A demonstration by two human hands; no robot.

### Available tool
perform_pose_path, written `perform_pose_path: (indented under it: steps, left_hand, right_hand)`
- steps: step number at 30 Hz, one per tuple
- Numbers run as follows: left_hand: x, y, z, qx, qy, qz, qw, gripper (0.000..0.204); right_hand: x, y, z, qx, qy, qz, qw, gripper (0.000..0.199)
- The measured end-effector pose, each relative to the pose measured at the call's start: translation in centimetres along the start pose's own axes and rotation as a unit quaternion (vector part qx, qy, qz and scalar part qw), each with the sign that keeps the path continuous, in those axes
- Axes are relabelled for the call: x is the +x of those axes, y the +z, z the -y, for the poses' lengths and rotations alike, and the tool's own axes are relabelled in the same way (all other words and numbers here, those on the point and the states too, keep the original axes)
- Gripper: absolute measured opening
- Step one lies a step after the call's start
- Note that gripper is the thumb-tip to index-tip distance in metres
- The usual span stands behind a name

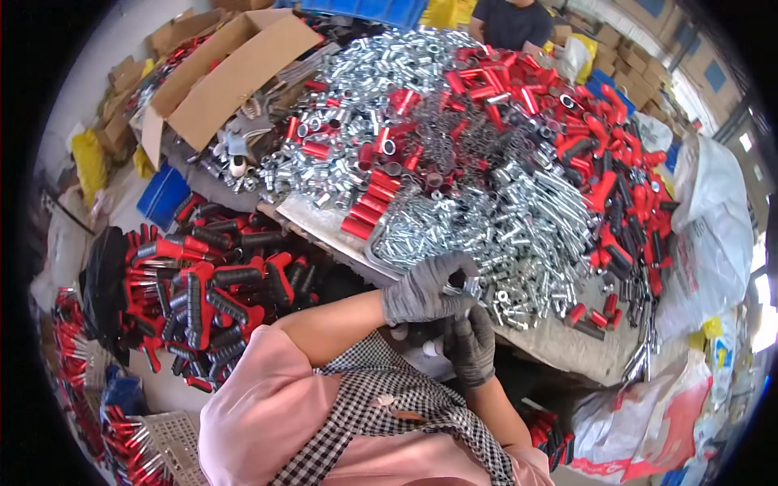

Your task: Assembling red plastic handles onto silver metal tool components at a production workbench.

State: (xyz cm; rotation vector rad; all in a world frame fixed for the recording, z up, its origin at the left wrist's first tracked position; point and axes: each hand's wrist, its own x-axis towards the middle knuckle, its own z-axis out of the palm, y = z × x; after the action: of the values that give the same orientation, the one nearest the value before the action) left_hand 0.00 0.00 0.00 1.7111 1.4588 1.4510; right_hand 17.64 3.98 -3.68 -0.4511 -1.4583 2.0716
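Observation:
My left hand (425,290), in a grey knit glove, is closed with its fingers curled at the table's near edge. Just below and to the right, my right hand (470,347), gloved alike, is closed with its fingertips against the left hand. A small shiny metal piece (472,285) shows by the left fingertips; whether it is held or lies on the pile behind, I cannot tell. Anything between the fingers is hidden. Right beyond the hands lie heaped silver bolts (438,231) and long silver screws (547,211).
Red tubes (369,206), dark springs (454,138), silver sleeves (381,73) and red-black handles (612,202) cover the table (600,360). More red-black handles (219,300) are heaped at left. A cardboard box (235,81) stands far left; white sacks (705,235) stand right. Another person (515,24) is across.

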Motion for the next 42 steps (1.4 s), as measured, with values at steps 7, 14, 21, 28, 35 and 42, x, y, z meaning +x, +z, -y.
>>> perform_pose_path:
  steps: [7,14,21,28,35,42]
  left_hand:
    - [6.4,-12.0,4.2,0.089,-0.026,-0.221,0.971,0.036]
    - [12.6,-26.2,14.0,0.556,-0.230,-0.238,0.762,0.024]
    - [16.1,-26.3,16.9,0.585,-0.353,-0.160,0.712,0.029]
    - [11.7,-29.4,16.0,0.555,-0.019,-0.364,0.748,0.021]
    - [2.5,-18.2,2.2,-0.003,-0.095,-0.266,0.959,0.027]
    - [-4.6,-5.8,-1.4,-0.091,-0.138,0.031,0.986,0.022]
  right_hand:
    - [2.6,-1.5,-1.3,-0.425,-0.208,0.024,0.881,0.068]
    - [1.8,-1.1,-1.9,-0.100,-0.011,-0.074,0.992,0.027]
    - [2.1,0.3,-0.1,-0.089,-0.023,-0.044,0.995,0.040]
    - [1.4,0.3,1.0,-0.059,0.001,-0.015,0.998,0.042]
    - [0.6,-1.4,-0.3,-0.210,-0.033,-0.038,0.976,0.036]
    - [1.1,-1.1,-1.4,-0.424,-0.193,0.040,0.884,0.035]
